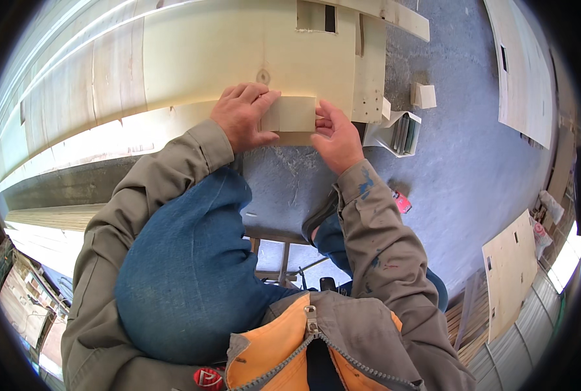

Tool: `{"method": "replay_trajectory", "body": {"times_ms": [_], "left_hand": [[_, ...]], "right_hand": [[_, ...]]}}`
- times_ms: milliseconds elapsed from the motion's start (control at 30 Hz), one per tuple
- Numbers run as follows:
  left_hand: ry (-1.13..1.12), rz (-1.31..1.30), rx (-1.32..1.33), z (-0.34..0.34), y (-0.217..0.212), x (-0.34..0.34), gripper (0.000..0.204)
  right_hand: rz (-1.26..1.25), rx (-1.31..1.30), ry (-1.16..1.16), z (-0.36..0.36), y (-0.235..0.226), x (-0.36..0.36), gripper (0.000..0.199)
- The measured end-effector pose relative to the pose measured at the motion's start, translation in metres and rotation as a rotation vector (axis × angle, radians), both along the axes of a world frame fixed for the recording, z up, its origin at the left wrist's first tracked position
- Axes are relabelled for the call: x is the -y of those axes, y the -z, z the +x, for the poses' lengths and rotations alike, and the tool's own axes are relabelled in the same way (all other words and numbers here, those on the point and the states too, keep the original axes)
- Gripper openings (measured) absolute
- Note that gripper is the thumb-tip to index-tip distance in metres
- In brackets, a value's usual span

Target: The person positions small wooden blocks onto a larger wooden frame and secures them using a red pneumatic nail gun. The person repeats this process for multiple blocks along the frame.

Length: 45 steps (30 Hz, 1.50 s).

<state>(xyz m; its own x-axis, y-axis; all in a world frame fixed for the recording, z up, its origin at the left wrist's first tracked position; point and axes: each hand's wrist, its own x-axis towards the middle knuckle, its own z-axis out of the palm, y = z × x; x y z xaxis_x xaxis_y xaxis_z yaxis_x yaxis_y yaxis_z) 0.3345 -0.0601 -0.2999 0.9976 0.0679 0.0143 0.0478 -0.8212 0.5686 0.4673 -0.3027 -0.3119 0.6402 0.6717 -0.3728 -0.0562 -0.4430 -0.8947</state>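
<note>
One pale wooden block (297,115) lay at the near edge of a broad light wood panel (205,58), between the person's left hand (243,117) and right hand (338,138); the left hand covered its left part, forefinger along the far side and thumb along the near side, so the fingers seemed closed across its width; the right hand stood at the opposite end, its fingers half curled and their tips at the end face or just beside it; whether they pressed on the wood, I could not tell.

The block looked light enough for one hand, stiff and dry, with little slip to it; it seemed hardly fragile, though its sawn corners might have chipped or shed splinters; its straight long sides offered the surest hold, thumb opposite fingers as on the left, while the right end face suited a fingertip push better than a pinch.

Beyond the hands, a rectangular cutout (315,17) opened in the panel's far part; to the right, another small block (424,96) sat on the grey floor (460,163), near an open-ended box (374,134) holding dark strips.
</note>
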Motion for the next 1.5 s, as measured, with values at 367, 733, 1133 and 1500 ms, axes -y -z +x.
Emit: {"method": "replay_trajectory", "body": {"times_ms": [367, 733, 1133, 1500], "left_hand": [[-0.023, 0.017, -0.021, 0.0, 0.005, -0.001, 0.088], [-0.015, 0.057, -0.072, 0.004, 0.002, 0.003, 0.084], [-0.027, 0.077, -0.066, 0.002, 0.005, 0.004, 0.088], [-0.035, 0.063, -0.033, 0.0, 0.008, 0.004, 0.089]], "right_hand": [[-0.135, 0.05, -0.039, 0.014, -0.015, -0.017, 0.076], [-0.229, 0.119, -0.106, 0.016, -0.015, -0.028, 0.065], [-0.356, 0.345, -0.01, 0.018, -0.017, -0.009, 0.053], [-0.464, 0.52, -0.393, 0.005, -0.044, -0.018, 0.094]]}}
